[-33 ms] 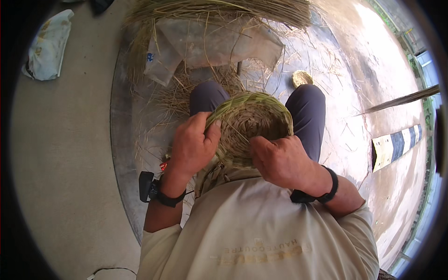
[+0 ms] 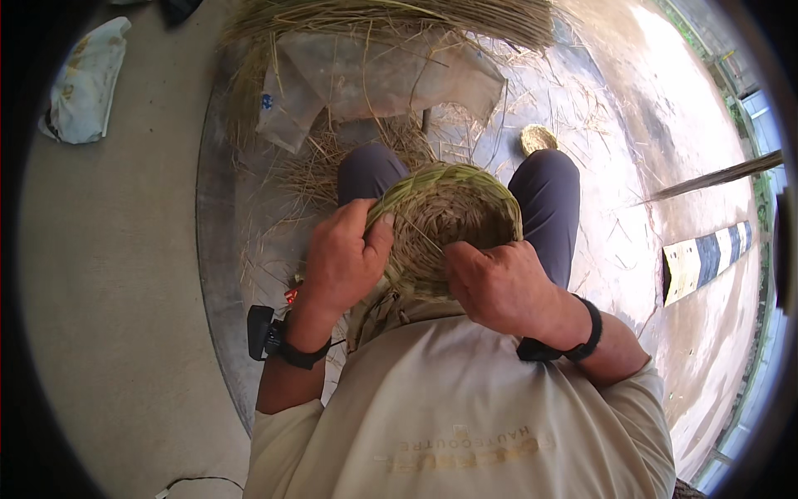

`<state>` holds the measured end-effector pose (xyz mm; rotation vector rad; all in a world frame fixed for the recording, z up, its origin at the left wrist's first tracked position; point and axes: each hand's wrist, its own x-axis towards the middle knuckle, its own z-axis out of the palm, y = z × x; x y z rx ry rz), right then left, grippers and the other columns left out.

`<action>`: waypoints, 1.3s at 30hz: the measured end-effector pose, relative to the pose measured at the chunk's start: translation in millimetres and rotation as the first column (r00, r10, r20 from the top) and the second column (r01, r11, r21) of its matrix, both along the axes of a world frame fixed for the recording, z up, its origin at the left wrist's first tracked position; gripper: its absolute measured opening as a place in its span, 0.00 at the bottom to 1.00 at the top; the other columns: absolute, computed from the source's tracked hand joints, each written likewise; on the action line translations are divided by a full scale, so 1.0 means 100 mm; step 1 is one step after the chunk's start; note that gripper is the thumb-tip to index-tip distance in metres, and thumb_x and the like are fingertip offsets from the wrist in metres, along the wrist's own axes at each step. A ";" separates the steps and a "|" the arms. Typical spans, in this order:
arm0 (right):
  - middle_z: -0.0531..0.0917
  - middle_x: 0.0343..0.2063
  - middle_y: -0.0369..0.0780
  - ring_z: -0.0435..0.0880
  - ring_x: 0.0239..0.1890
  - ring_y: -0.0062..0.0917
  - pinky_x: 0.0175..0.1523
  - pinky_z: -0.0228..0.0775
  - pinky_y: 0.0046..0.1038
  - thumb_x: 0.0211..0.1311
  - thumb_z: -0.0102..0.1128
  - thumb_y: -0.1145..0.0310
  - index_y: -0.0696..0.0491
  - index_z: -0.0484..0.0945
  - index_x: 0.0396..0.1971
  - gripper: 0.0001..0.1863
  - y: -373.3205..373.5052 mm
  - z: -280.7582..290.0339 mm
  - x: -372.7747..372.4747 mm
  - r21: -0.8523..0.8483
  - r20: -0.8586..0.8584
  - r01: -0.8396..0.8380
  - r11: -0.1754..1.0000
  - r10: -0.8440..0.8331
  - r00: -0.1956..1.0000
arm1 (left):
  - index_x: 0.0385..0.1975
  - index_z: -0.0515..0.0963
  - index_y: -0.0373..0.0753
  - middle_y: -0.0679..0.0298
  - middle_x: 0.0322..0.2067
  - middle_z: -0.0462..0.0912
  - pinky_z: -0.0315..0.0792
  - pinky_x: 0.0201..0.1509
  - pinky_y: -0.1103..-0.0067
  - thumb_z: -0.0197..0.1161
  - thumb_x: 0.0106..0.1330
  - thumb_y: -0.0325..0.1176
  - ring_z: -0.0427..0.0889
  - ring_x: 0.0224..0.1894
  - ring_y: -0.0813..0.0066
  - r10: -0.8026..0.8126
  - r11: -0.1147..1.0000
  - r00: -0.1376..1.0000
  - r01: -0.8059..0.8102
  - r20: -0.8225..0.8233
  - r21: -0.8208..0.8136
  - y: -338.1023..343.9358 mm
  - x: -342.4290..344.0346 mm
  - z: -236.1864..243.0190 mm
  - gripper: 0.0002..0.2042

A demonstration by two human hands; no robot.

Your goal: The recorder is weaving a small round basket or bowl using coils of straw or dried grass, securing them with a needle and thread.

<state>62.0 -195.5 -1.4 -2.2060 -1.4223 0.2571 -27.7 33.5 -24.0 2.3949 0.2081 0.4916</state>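
Observation:
A round, shallow woven straw basket (image 2: 461, 218) rests in my lap between my knees, its hollow facing up. Its braided rim is greener than the brown inside. My left hand (image 2: 347, 254) grips the left side of the rim, thumb on the inner wall and fingers outside. Over the near right edge, my right hand (image 2: 503, 287) is closed, with thumb and forefinger pinched together inside the basket. A thin straw strand (image 2: 428, 241) runs across the inner wall to that pinch. The right fingertips are partly hidden.
Beyond my knees lies a large bundle of long dry stalks (image 2: 399, 18) by a clear plastic sheet (image 2: 374, 71), amid loose straw. A small woven piece (image 2: 538, 139) sits past my right knee. A white sack (image 2: 87, 79) lies far left; a striped board (image 2: 706, 262) is at right.

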 end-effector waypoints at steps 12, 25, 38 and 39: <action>0.78 0.15 0.42 0.82 0.17 0.43 0.22 0.73 0.44 0.60 0.64 0.75 0.54 0.72 0.30 0.08 0.05 -0.10 0.01 0.079 0.006 0.008 0.997 -0.009 1.000 | 0.41 0.79 0.33 0.46 0.32 0.85 0.77 0.38 0.56 0.64 0.72 0.32 0.84 0.36 0.39 -0.002 1.000 1.000 0.001 -0.018 -0.014 -0.04 0.03 0.04 0.08; 0.86 0.27 0.49 0.88 0.33 0.47 0.39 0.79 0.44 0.69 0.58 0.71 0.58 0.81 0.37 0.07 0.34 -0.01 0.22 0.085 -0.590 0.032 0.996 0.024 0.807 | 0.47 0.80 0.30 0.44 0.35 0.87 0.81 0.39 0.60 0.64 0.71 0.30 0.88 0.37 0.41 0.003 0.995 1.000 -0.005 0.019 0.095 -0.10 0.01 0.02 0.11; 0.90 0.38 0.44 0.91 0.28 0.28 0.33 0.81 0.32 0.76 0.51 0.70 0.62 0.77 0.55 0.15 0.27 0.05 0.22 0.062 -0.867 0.141 0.988 -0.017 0.498 | 0.49 0.79 0.31 0.46 0.35 0.87 0.81 0.35 0.61 0.66 0.69 0.29 0.88 0.35 0.44 -0.108 0.970 0.994 0.113 -0.035 0.217 0.01 0.04 0.15 0.12; 0.90 0.40 0.43 0.92 0.29 0.27 0.33 0.81 0.29 0.78 0.50 0.71 0.62 0.75 0.58 0.16 0.24 0.10 0.22 0.030 -0.867 0.116 0.993 -0.032 0.497 | 0.49 0.79 0.31 0.46 0.35 0.87 0.81 0.36 0.61 0.66 0.69 0.29 0.88 0.36 0.44 -0.106 0.970 0.994 0.111 -0.035 0.216 0.01 0.03 0.15 0.12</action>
